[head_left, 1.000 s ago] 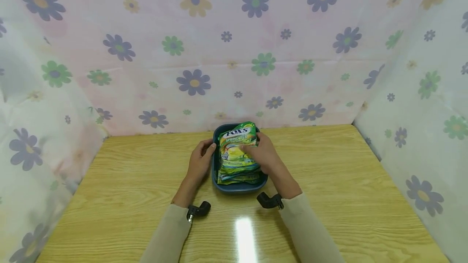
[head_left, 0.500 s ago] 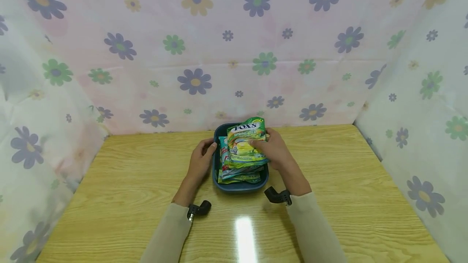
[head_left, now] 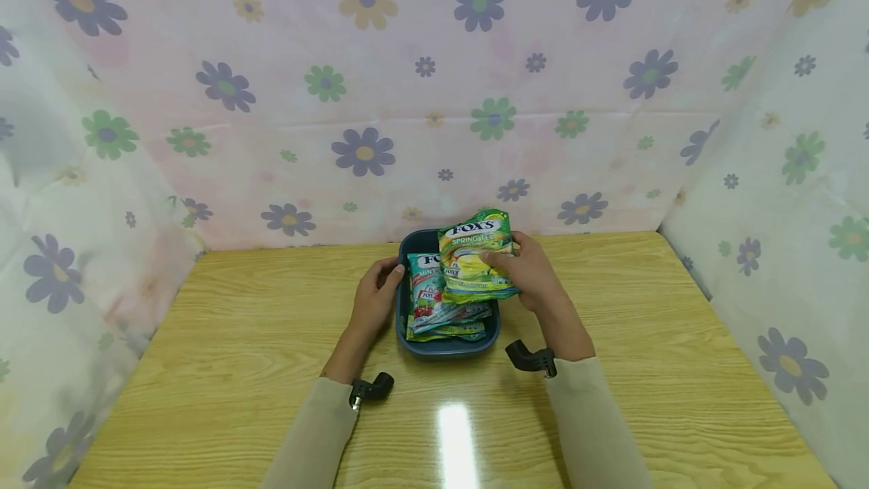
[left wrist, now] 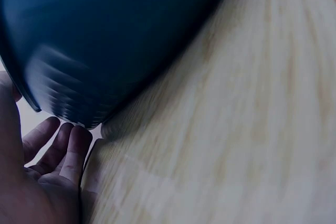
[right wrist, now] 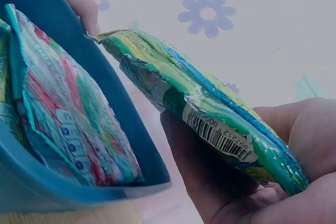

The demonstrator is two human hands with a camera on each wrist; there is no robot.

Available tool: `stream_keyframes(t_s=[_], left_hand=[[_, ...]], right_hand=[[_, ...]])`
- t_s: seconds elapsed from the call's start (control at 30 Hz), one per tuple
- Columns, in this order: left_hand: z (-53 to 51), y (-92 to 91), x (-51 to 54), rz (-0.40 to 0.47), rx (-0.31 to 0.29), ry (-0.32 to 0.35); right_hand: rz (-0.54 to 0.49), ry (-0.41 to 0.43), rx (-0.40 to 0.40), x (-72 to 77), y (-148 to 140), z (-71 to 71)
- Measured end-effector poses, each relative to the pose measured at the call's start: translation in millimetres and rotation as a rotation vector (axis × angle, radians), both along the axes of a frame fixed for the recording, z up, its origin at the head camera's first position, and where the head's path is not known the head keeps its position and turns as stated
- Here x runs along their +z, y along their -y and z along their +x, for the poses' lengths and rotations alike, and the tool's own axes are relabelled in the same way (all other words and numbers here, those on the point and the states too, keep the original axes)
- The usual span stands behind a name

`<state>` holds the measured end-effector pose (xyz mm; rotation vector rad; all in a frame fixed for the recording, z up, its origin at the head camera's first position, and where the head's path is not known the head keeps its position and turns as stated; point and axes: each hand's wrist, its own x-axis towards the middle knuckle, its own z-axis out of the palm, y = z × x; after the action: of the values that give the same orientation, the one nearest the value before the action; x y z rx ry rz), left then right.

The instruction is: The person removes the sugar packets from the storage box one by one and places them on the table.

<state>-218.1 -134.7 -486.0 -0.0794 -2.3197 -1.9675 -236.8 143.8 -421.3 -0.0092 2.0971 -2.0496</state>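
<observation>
In the head view my right hand (head_left: 532,274) pinches a green Fox's Spring Tea candy bag (head_left: 477,259), thumb on its front and fingers behind. The bag hangs over the right side of a dark blue plastic basin (head_left: 444,352); the right wrist view shows its barcode edge. My left hand (head_left: 376,289) holds the basin's left side, thumb at the rim and fingers against the outer wall in the left wrist view. Inside the basin lies a teal and red Fox's mint candy bag (head_left: 429,296), partly covered by the held bag. Beneath it a green-yellow bag (head_left: 451,333) shows.
The basin stands on a wood-grain table (head_left: 258,338) near its back edge. Behind and beside the table hangs a flower-printed cloth (head_left: 394,81). Each wrist wears a black camera mount.
My right hand has lifted the green candy bag up and to the right from the stack, uncovering the teal and red bag below. The left hand stays at the basin's side.
</observation>
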Motion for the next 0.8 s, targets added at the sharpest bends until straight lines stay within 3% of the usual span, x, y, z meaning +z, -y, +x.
stream_keyframes(t_s=[0.4,0.8], left_hand=[[-4.7,-1.1,-4.4,0.000,0.037,0.025],[-1.5,0.9,-1.1,-0.023,0.000,0.006]], right_hand=[[-0.033,-0.006,-0.039,1.3,-20,-4.4],[-0.045,0.010,-0.038,-0.6,-36,-8.3]])
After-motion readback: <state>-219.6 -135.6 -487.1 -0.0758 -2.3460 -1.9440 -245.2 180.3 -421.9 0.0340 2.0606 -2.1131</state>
